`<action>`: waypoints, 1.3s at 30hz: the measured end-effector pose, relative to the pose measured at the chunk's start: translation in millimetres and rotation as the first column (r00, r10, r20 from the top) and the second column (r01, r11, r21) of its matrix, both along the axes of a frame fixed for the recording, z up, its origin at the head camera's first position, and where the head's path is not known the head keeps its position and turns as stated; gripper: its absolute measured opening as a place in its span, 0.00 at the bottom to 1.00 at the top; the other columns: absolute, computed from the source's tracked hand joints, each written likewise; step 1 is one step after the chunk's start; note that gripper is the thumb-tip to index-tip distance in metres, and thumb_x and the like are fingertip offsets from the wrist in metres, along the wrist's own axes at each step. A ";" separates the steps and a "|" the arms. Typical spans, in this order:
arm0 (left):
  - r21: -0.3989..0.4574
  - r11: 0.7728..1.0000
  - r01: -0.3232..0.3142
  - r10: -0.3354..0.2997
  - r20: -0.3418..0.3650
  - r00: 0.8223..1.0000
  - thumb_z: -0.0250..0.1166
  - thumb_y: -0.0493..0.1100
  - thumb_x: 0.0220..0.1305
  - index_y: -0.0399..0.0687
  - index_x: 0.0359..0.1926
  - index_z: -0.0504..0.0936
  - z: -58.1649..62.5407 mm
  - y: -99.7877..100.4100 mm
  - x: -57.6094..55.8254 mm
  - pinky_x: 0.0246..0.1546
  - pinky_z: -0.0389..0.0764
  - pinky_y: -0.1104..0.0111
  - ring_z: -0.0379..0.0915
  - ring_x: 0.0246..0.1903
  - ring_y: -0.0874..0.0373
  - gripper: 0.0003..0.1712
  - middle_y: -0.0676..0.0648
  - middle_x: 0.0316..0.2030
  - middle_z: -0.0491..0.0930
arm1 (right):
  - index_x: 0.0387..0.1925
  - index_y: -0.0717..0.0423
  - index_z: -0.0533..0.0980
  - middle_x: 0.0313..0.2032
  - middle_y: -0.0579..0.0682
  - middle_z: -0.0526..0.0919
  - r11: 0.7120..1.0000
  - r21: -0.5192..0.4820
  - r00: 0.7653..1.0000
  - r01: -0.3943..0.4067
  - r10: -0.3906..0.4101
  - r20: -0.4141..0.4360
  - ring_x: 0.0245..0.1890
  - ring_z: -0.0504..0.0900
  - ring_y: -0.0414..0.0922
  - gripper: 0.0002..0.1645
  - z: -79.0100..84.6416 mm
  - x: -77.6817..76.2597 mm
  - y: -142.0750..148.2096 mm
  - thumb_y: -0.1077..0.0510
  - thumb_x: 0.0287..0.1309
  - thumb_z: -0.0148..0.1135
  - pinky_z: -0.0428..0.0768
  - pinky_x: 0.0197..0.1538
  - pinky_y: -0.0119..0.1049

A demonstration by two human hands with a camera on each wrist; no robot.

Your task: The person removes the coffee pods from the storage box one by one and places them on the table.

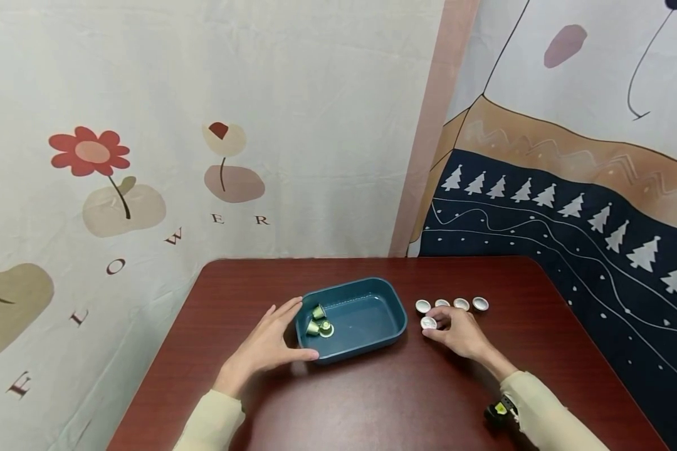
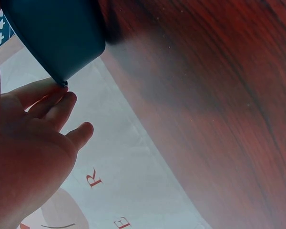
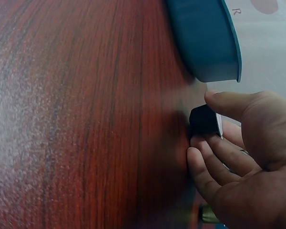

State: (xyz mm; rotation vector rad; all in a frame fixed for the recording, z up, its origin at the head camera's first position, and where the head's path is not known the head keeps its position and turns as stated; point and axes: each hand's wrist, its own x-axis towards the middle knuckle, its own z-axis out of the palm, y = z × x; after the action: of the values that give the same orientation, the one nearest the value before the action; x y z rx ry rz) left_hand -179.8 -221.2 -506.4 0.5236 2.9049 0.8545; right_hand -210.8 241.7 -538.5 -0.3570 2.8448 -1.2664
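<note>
A blue rectangular tray lies on the table, with several green coffee capsules grouped at its left end. My left hand spans that end, thumb and fingers apart at the rim; in the left wrist view its fingers reach the tray's edge. To the tray's right, my right hand pinches a coffee capsule, pale lid up. The right wrist view shows the dark body of this coffee capsule between thumb and fingers, close over the table.
Behind my right hand stand several more capsules in a row, lids up, among them a leftmost capsule and a rightmost capsule. A green capsule shows below the hand in the right wrist view. Printed cloth hangs behind the table.
</note>
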 end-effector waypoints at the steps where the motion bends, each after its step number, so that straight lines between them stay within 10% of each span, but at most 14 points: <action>1: 0.000 1.000 0.000 0.000 0.001 1.000 0.83 0.79 0.53 0.39 0.87 0.65 -0.1 0.0 0.0 0.90 0.53 0.31 0.56 0.88 0.31 0.75 0.43 0.89 0.63 | 0.49 0.55 0.89 0.39 0.48 0.95 1.000 0.005 1.000 0.001 -0.001 -0.004 0.39 0.92 0.38 0.18 -0.6 -0.1 -0.3 0.58 0.59 0.87 0.86 0.43 0.27; 39: -0.003 1.000 0.015 -0.015 -0.012 1.000 0.83 0.78 0.53 0.37 0.86 0.66 0.2 0.1 -1.6 0.91 0.52 0.33 0.61 0.87 0.38 0.75 0.42 0.88 0.64 | 0.48 0.55 0.89 0.38 0.47 0.95 0.998 0.052 0.999 0.027 -0.024 -0.048 0.38 0.91 0.37 0.18 -3.8 -2.3 -4.2 0.54 0.60 0.87 0.85 0.43 0.29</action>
State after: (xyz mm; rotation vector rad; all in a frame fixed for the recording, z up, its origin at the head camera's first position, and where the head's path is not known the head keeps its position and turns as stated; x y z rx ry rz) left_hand -181.4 -221.1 -506.2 0.5507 2.9089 0.8477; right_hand -213.1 237.5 -542.3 -0.3552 2.9247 -1.2003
